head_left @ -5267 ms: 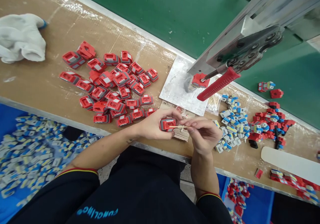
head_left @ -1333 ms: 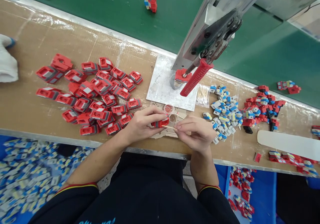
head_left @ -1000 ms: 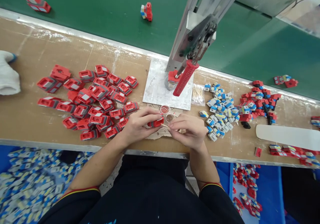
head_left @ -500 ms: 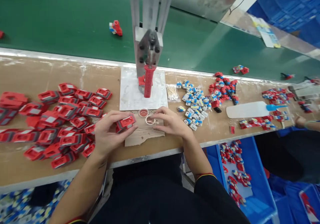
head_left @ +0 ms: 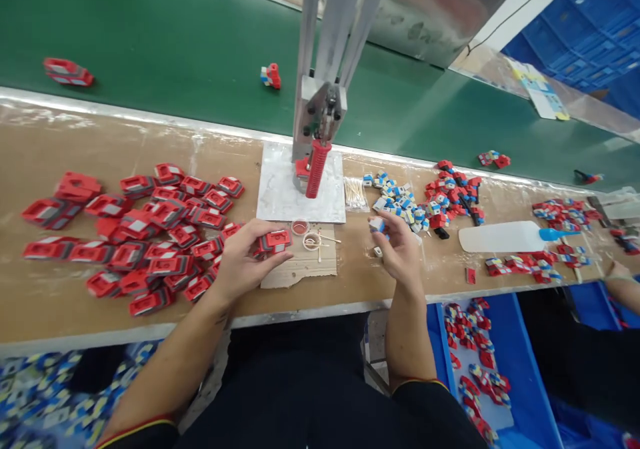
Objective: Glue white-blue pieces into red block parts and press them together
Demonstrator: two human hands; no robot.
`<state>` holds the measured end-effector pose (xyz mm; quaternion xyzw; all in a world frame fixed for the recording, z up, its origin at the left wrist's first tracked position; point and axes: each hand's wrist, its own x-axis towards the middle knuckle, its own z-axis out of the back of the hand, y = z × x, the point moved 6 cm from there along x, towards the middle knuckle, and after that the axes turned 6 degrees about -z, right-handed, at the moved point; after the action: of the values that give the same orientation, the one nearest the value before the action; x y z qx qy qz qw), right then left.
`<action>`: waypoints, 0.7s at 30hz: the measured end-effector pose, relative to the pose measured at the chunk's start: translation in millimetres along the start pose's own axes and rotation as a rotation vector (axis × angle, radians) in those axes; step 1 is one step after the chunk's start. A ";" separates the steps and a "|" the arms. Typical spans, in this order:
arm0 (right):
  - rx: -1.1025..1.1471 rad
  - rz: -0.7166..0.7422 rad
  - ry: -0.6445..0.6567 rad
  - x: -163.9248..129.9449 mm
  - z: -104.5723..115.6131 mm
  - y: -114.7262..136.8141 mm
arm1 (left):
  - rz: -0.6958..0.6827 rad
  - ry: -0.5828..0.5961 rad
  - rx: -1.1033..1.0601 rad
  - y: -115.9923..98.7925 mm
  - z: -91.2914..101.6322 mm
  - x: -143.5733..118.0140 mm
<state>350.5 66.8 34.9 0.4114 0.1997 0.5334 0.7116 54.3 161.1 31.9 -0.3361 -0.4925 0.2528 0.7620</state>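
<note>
My left hand grips a red and grey plastic toy part, its recessed side turned up. Between the thumb and fingers of my right hand is a small white and blue plastic block. Two little round cups lie between the hands: one with red contents, the other a pale cup with cotton swabs at it. Both cups rest at a torn cardboard piece. Many red and grey parts are heaped beside my left hand, and white-blue blocks lie beyond my right.
A hand press with a red handle stands on a metal plate. Behind runs a green conveyor belt carrying several toy parts. To the right lie a white squeeze bottle and a blue bin. A co-worker's hand is at far right.
My right hand has moved right from the cups to the white-blue blocks and now holds one. My left hand keeps the red part. A red and grey part has come into view on the belt.
</note>
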 end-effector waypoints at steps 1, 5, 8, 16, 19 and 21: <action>0.210 0.000 -0.030 -8.3 -3.5 9.0 | -0.025 0.001 -0.002 -2.1 -1.4 0.7; 0.678 -0.016 0.011 -33.5 -33.2 44.5 | -0.128 0.035 -0.027 -15.3 -9.0 4.3; 0.756 -0.043 0.058 -40.0 -49.1 60.1 | -0.176 0.055 -0.055 -27.2 -12.9 5.4; 0.655 0.063 0.133 -44.9 -48.1 72.2 | -0.196 0.029 -0.111 -51.9 -19.0 -2.6; 0.446 0.246 0.094 -49.0 -41.0 87.7 | -0.173 0.038 -0.129 -55.3 -21.9 -5.3; 0.277 0.372 0.103 -52.4 -39.2 100.6 | -0.176 0.061 -0.136 -56.7 -23.6 -6.9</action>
<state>243.9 42.4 84.2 0.5071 0.2281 0.6431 0.5266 76.4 113.3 64.2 -0.3501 -0.5125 0.1407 0.7714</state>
